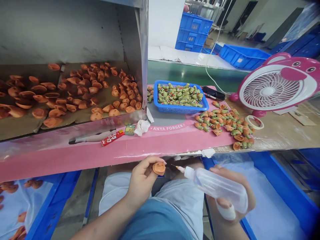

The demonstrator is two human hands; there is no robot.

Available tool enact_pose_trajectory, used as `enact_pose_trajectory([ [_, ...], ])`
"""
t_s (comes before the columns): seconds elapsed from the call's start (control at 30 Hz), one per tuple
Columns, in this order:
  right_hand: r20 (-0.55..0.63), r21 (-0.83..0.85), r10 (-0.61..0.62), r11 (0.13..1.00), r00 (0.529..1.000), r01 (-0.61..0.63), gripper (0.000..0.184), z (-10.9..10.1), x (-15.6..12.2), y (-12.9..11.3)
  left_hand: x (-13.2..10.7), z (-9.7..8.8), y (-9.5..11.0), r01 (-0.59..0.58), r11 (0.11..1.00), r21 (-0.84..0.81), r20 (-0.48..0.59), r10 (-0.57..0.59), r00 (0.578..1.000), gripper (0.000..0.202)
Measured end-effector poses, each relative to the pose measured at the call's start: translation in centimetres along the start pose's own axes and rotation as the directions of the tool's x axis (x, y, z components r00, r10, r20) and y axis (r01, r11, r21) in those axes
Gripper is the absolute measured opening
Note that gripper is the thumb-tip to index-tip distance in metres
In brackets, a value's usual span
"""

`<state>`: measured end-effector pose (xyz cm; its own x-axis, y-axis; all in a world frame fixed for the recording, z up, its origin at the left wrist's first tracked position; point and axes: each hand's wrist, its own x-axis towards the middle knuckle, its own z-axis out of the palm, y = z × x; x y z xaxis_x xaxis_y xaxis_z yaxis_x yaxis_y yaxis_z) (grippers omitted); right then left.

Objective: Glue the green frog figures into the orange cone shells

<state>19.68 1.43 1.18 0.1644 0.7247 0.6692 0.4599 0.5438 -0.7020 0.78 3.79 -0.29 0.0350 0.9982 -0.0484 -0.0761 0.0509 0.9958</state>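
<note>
my left hand (143, 182) pinches a small orange molded piece (159, 168) in its fingers, my right hand (238, 177) grasping a clear needle-tip squeeze bottle (218, 188) just beside it.

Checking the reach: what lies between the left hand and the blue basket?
In the head view, the left hand and blue basket have the pink board between them, with its printed ANYA FORGER band; a crumpled white tissue lies just left of it.

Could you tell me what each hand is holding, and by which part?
Left hand: an orange moulded piece, by its edge. Right hand: a needle-tipped squeeze bottle, by its body.
</note>
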Motion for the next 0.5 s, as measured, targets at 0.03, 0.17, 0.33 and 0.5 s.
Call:
enact_pose_trajectory([
  [0.03,-0.066,0.040,-0.058,0.997,0.996,0.061,0.038,0.5,0.2,-0.3,0.0,0.0,0.0,-0.013,1.000,0.020,-0.006,0.014,1.000,0.008],
  [0.17,-0.112,0.142,-0.235,0.958,0.966,0.250,0.038,2.0,1.0,-1.3,0.1,-0.1,0.3,-0.013,0.999,0.053,-0.001,0.013,1.000,0.010],
  [0.33,-0.008,0.199,-0.168,0.966,0.986,0.166,0.036,2.2,0.8,-1.4,0.0,0.0,0.4,-0.036,0.994,0.104,0.008,0.035,0.999,0.011],
  [0.5,0.014,0.182,-0.181,0.968,0.983,0.176,0.034,2.0,0.7,-1.1,-0.1,-0.2,0.3,-0.057,0.989,0.136,0.016,0.056,0.998,0.011],
])
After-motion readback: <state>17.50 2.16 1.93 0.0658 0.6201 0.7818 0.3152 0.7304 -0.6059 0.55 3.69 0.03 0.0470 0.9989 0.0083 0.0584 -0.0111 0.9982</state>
